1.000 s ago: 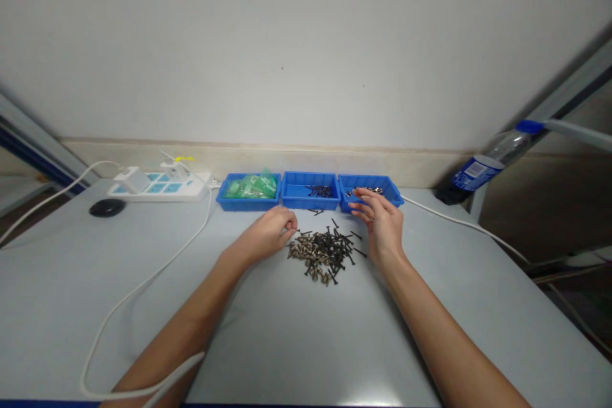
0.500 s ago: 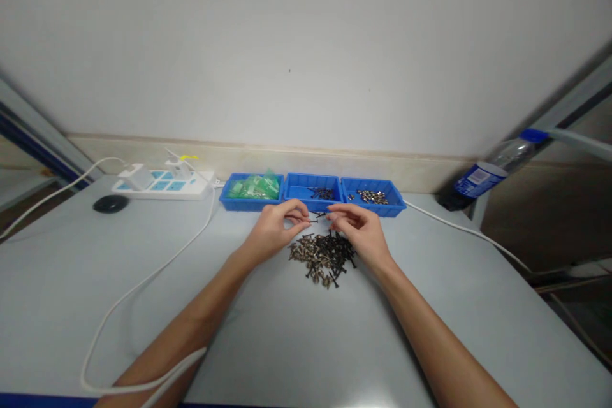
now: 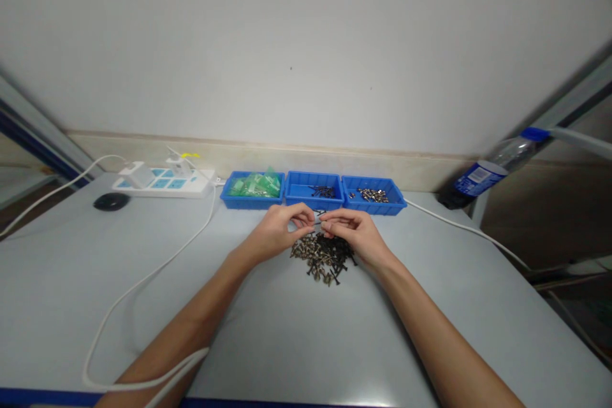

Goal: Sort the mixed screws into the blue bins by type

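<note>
My left hand [image 3: 287,226] is closed in a pinch, with a thin dark screw [image 3: 317,224] at its fingertips. Close by on the right, my right hand [image 3: 356,229] has thumb and fingers pressed together beside the screw's other end; whatever lies in this pinch is too small to make out. Below both hands spreads a pile of mixed black and brassy screws [image 3: 319,258], partly covered by the right hand. A few more dark screws [image 3: 319,211] lie just behind the fingertips, in front of the bins.
Three blue bins stand in a row: one with green plastic packets [image 3: 255,185], a middle bin [image 3: 299,197] with black screws, a right bin [image 3: 396,204] with shiny metal pieces. A power strip [image 3: 191,188], black mouse [image 3: 111,201], white cables and bottle [image 3: 480,177] flank them.
My right hand has moved left, so its fingertips are now almost against those of my left hand. The left hand keeps its pinch on the screw.
</note>
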Motion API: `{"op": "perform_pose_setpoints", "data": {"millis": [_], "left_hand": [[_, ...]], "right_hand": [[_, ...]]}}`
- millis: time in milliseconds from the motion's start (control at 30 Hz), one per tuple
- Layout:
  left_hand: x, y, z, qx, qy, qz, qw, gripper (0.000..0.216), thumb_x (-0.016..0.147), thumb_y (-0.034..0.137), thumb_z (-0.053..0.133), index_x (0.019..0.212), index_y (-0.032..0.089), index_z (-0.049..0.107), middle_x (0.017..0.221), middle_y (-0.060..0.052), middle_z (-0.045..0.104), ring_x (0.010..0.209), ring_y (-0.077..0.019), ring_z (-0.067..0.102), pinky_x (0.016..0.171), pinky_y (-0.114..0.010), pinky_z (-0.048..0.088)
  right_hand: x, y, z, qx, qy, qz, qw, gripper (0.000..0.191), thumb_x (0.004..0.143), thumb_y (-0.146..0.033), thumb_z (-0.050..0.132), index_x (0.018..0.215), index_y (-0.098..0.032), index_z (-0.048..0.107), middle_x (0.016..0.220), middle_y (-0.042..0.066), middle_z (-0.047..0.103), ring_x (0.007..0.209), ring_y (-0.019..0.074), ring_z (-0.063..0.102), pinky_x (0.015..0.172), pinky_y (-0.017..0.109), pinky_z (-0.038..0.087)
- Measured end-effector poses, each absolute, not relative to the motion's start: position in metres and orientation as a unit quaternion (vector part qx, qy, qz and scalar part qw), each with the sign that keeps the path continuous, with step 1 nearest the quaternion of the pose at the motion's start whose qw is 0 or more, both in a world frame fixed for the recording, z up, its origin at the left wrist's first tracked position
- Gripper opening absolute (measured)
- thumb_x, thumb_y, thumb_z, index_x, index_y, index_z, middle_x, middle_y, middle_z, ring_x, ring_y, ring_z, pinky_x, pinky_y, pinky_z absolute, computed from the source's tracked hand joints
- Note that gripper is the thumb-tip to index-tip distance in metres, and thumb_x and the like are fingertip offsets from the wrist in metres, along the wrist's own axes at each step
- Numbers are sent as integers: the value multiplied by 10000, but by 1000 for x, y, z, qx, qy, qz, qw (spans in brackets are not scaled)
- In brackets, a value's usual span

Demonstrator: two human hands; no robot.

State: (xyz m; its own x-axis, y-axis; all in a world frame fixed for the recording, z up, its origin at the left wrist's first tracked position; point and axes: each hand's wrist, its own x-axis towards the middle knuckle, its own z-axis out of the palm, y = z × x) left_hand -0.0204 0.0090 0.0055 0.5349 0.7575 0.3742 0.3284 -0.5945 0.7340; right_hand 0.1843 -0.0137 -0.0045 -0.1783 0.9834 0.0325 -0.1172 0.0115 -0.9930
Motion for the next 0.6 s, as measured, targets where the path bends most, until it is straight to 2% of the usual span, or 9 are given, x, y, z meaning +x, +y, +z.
{"op": "perform_pose_setpoints", "data": {"millis": [100,300,400,500,600], "left_hand": [[-26,13,2,855,338,292,262,71,853,133,646,868,161,710,800,-17,731,740,-136,665,719,-250,511],[-32,17,-5,891,319,220,236,185,864,69,600,933,164,744,930,-54,750,869,-167,677,817,-279,495],[-32,16,-6,894,321,208,231,181,866,72,608,946,157,747,929,-63,748,872,-171,676,816,-274,493],[-32,16,-5,897,325,206,217,162,871,91,614,943,157,744,934,-65,746,871,-174,674,814,-271,489],[-33,16,-7,897,333,210,202,134,873,114,624,937,159,734,938,-61,742,879,-180,669,827,-279,480]], "right_hand": [[187,-13,-5,-424,-498,571,496,202,657,-301,824,829,-200,789,701,27,723,617,131,605,649,286,467],[189,-12,-6,-443,-481,554,516,227,676,-306,817,880,-209,794,766,35,738,657,141,601,698,309,467],[187,-13,-1,-419,-447,566,551,334,709,-292,793,1039,-247,767,1002,58,759,861,189,662,821,345,487],[186,-16,6,-382,-430,585,572,535,716,-235,773,1233,-327,669,1295,46,665,1122,235,627,947,394,469],[187,-17,10,-373,-427,582,583,609,710,-212,768,1284,-358,624,1357,42,624,1171,248,608,980,422,462]]}}
